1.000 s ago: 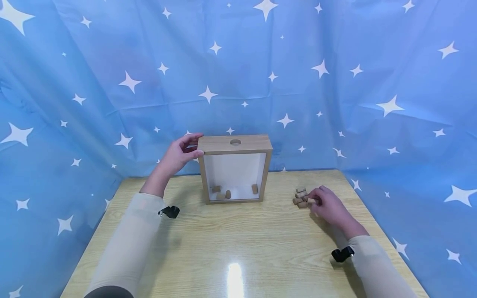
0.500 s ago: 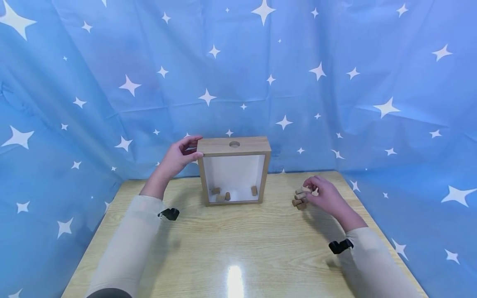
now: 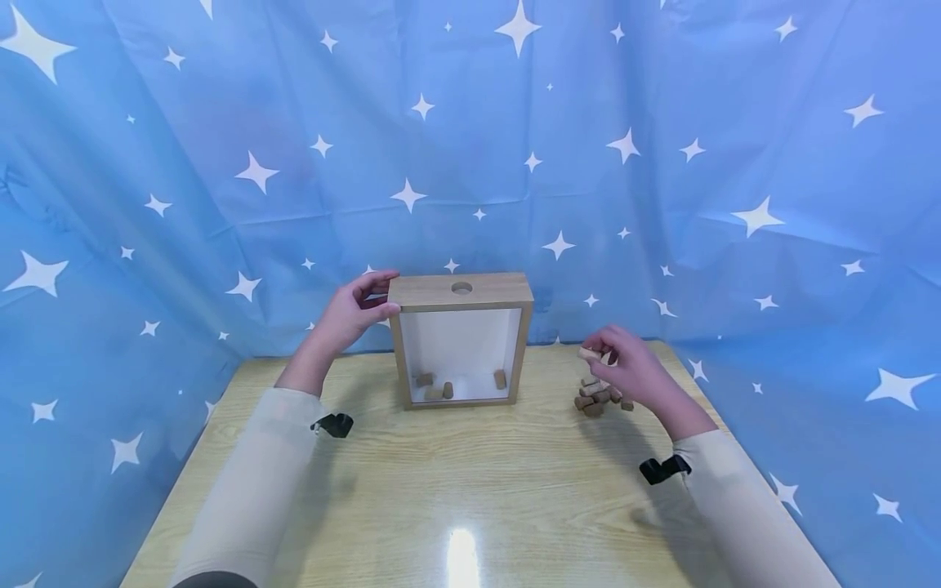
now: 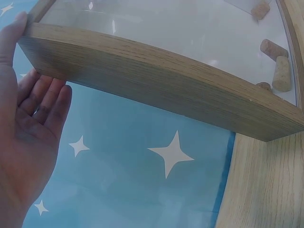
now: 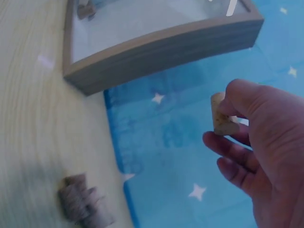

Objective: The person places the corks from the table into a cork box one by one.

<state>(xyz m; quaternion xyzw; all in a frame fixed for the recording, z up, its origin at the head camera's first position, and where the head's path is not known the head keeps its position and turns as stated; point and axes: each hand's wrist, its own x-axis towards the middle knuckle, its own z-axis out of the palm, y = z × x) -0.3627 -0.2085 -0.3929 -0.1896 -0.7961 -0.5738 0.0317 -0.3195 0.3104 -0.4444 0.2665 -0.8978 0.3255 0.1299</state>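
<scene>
A wooden box (image 3: 524,351) with a clear front and a round hole in its top stands upright on the table. My left hand (image 3: 344,320) grips its upper left corner, thumb in front and fingers behind, as the left wrist view (image 4: 35,118) also shows. Inside lie several corks (image 3: 448,390) along the bottom. My right hand (image 3: 634,369) pinches one cork (image 5: 219,116) between thumb and fingers, raised above the table to the right of the box. Below that hand a small pile of corks (image 3: 592,408) lies on the table.
The wooden table (image 3: 412,490) carries the box near its back edge. A blue cloth with white stars (image 3: 470,122) hangs behind and at both sides. Between the box and the cork pile is a stretch of bare tabletop.
My right hand has picked a cork from the pile and lifted it up and to the left. My left hand keeps its grip on the box corner.
</scene>
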